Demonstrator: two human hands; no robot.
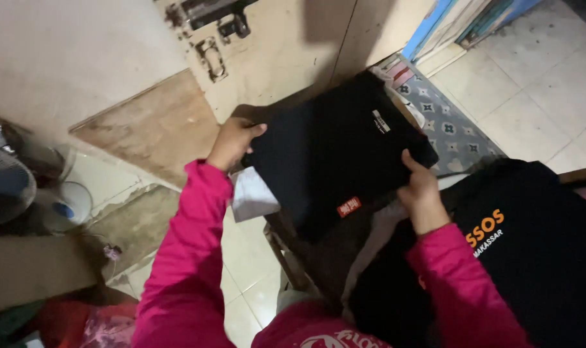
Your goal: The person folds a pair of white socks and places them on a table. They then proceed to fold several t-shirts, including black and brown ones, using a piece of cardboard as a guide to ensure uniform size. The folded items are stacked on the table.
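A folded black garment (335, 151) is held flat above a wooden stool (mostly hidden beneath it). The left hand (232, 142) is closed on its far-left edge, the right hand (420, 193) pinches its near-right edge, each grip pressed onto the cloth. The folding appears done; setting it down is judged to remain. Another black shirt (531, 251), with orange lettering, lies unfolded just right.
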